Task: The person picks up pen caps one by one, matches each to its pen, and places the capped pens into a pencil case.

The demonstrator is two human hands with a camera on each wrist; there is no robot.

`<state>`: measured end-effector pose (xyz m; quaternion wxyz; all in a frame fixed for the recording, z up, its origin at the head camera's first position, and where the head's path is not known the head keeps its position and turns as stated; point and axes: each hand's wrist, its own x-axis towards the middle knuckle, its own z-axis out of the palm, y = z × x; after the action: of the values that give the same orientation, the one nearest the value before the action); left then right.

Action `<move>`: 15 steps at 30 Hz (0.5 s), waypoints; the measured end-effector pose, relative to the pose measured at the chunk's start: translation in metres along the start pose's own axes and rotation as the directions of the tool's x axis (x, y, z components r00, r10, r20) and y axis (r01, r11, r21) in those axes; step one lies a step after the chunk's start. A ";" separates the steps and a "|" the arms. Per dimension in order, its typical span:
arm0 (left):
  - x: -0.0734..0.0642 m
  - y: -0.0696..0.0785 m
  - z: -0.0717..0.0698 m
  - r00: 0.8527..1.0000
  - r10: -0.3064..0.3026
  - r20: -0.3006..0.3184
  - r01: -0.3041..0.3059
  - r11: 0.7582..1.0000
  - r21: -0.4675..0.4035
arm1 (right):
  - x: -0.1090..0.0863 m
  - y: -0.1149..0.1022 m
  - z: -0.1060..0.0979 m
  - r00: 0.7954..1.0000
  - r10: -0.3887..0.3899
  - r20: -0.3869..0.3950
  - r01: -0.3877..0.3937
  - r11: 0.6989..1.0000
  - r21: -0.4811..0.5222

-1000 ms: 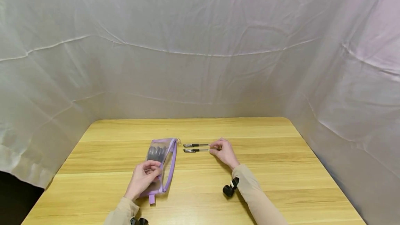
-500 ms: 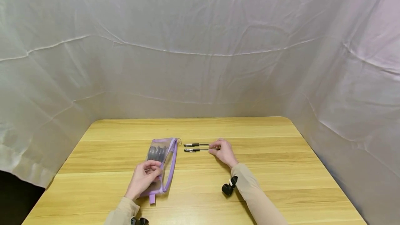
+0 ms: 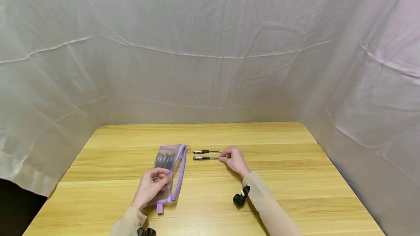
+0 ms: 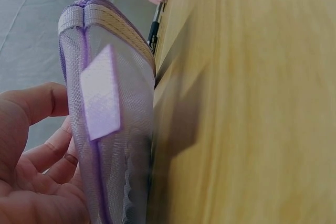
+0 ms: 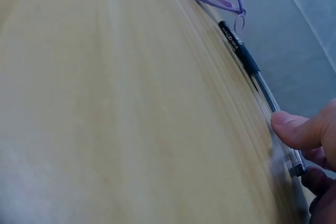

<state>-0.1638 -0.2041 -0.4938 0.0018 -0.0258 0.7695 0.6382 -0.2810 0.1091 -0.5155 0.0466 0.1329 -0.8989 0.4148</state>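
A see-through mesh pencil pouch (image 3: 179, 188) with purple trim lies at the middle left of the table, its zipped side gaping. Through the mesh, several dark pens (image 3: 165, 160) show. My left hand (image 3: 149, 188) holds the pouch's mesh edge between thumb and fingers; the left wrist view shows a pale purple tab (image 4: 102, 95) at the pouch's end. Right of the pouch, two black-and-clear pens lie parallel, a far pen (image 3: 201, 152) and a near pen (image 3: 201, 158). My right hand (image 3: 235, 160) pinches the near pen's clear rear end; its fingers cover the far pen's end too.
A metal ring (image 3: 188, 148) hangs from the pouch's far corner, close to the pens' caps. The wooden table (image 3: 279, 192) ends at a grey fabric curtain (image 3: 210, 83) at the back and sides. Small black cameras (image 3: 241, 197) sit on both wrists.
Both hands stay almost in place. The near pen has shifted very slightly toward me, so the gap between the two pens looks a bit wider.
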 end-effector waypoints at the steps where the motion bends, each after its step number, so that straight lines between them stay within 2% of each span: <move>1: 0.000 0.000 0.000 1.000 -0.001 -0.001 0.001 1.000 0.000 | 0.000 -0.001 0.000 1.000 0.007 0.006 -0.007 1.000 0.007; 7: 0.001 0.000 0.001 1.000 -0.009 0.002 0.009 1.000 0.003 | -0.004 -0.004 -0.003 0.999 0.025 0.035 -0.026 0.999 0.031; 15: 0.001 -0.001 0.001 1.000 -0.017 -0.005 0.017 1.000 0.007 | -0.010 -0.004 -0.006 0.999 0.008 0.040 -0.010 0.999 0.040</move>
<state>-0.1652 -0.2030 -0.4946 0.0052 -0.0339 0.7714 0.6354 -0.2704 0.1130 -0.5101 0.0241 0.1380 -0.8917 0.4305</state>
